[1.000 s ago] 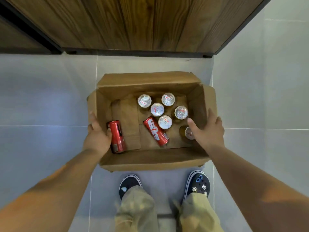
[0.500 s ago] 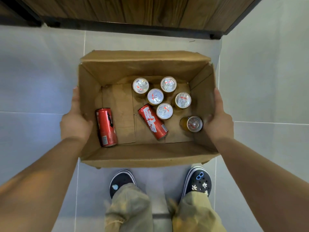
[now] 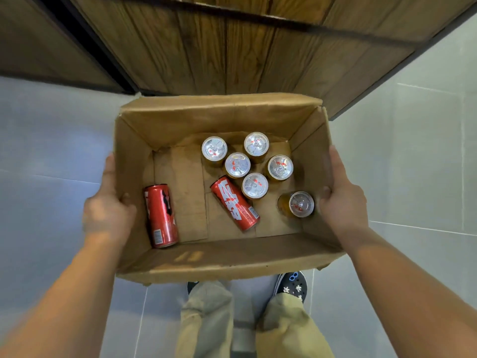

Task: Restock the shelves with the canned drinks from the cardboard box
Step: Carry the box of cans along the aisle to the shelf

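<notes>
An open cardboard box [image 3: 219, 257] is held up off the floor in front of me. My left hand [image 3: 108, 213] grips its left wall and my right hand [image 3: 343, 202] grips its right wall. Inside, two red cans lie on their sides: one [image 3: 161, 215] by the left wall, one [image 3: 235, 202] near the middle. Several gold cans with silver tops [image 3: 237, 165] stand upright in a cluster at the back right. Another gold can [image 3: 296, 204] tilts against the right wall close to my right hand.
A wooden panelled unit [image 3: 232, 47] with a dark base edge stands just beyond the box. Grey floor tiles [image 3: 51, 151] spread left and right. My legs and black clogs [image 3: 291, 288] are below the box.
The box has been lifted from the floor and drawn closer to me. Both hands shifted from the rim to the outer side walls. The cans have barely shifted.
</notes>
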{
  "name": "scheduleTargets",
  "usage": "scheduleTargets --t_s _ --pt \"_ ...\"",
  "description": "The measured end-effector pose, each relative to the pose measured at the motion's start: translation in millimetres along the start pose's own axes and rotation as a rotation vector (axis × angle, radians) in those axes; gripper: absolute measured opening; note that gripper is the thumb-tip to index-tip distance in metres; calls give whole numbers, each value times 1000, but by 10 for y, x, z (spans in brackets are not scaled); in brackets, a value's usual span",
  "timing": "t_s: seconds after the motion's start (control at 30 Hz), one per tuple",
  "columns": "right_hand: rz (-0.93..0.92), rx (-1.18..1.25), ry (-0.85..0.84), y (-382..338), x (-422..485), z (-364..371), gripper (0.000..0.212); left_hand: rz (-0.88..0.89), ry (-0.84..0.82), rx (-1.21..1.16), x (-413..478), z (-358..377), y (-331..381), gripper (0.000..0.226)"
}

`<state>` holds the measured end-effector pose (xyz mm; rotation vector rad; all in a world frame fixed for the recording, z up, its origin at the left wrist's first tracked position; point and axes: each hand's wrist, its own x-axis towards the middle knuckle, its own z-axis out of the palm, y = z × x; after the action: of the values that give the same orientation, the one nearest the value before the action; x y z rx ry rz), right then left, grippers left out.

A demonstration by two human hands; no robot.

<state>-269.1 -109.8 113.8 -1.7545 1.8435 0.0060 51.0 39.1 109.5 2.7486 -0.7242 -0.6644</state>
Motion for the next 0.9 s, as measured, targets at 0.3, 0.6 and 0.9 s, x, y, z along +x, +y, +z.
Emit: scheduleTargets --t_s 0.3,0.6,0.9 --pt "-201 -70 -54 -1740 -887 -1731 97 -154 144 -64 -800 -2404 161 82" --pt "-519 -175 -50 -3697 -1959 -2507 92 -334 325 -126 -1481 -4355 -508 79" --pt "-837 -252 -151 -5541 -3283 -2035 91 -567 477 -178 -1975 -5777 -2019 82"
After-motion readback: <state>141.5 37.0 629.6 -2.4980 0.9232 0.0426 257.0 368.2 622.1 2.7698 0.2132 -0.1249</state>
